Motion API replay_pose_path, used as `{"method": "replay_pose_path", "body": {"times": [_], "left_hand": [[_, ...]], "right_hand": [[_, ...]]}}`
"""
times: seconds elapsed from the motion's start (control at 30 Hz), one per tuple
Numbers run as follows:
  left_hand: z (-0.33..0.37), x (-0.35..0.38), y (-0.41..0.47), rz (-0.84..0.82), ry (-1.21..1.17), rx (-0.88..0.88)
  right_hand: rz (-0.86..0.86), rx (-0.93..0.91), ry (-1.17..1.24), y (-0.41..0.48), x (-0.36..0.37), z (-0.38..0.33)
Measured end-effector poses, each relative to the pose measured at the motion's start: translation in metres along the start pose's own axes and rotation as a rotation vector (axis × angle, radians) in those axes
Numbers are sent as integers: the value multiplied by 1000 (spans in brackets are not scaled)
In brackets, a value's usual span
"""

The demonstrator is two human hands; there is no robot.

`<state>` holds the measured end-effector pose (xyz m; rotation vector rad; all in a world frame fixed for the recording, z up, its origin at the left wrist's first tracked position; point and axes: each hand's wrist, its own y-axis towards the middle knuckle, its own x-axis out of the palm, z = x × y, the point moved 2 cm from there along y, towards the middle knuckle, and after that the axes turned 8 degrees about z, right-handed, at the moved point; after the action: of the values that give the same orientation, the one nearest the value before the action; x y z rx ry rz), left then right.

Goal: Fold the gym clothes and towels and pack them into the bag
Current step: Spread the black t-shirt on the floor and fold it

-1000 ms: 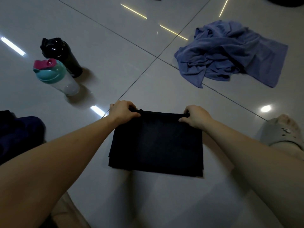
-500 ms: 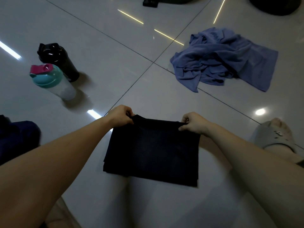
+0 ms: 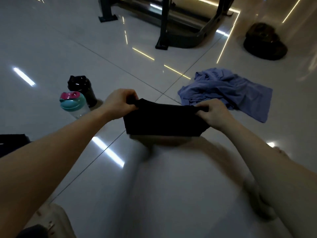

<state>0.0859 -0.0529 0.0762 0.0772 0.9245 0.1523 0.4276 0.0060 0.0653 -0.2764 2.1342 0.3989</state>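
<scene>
A person is holding a folded black garment (image 3: 163, 121) by its top edge, and it is hanging between both hands just above the glossy tiled floor (image 3: 51, 54). The left hand (image 3: 120, 103) is pinching the left corner with curled fingers; the right hand (image 3: 214, 114) is gripping the right corner the same way. A crumpled blue towel (image 3: 228, 93) is lying just beyond the right hand, between the garment and a dark bag (image 3: 264, 42) sitting well apart at far right. A teal-lidded bottle (image 3: 73, 105) and a black bottle (image 3: 82, 90) are standing side by side near the left hand. A dark metal machine frame (image 3: 180, 23) is standing farther back.
</scene>
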Motion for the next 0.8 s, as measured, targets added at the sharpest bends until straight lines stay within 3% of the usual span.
{"method": "replay_pose_path", "body": {"times": [0.17,0.3,0.43,0.53,0.7,0.8], "left_hand": [[5,-5,-33,200,262,375],[-31,44,-92,-41,440,529],[-61,91,-148,-395,549,427],[-68,106,-177,-576,560,375],[-79,116,-202,-709,550,402],[-77,115,-204,-753,494,323]], "right_hand": [[131,-172,-195,-21,-2,-23],[-26,-333,-344,-78,46,-20],[-328,-284,-396,-145,99,-7],[-510,-349,-469,-182,116,-2],[-675,-477,-499,-200,116,-5],[-693,-483,-475,-197,110,-12]]}}
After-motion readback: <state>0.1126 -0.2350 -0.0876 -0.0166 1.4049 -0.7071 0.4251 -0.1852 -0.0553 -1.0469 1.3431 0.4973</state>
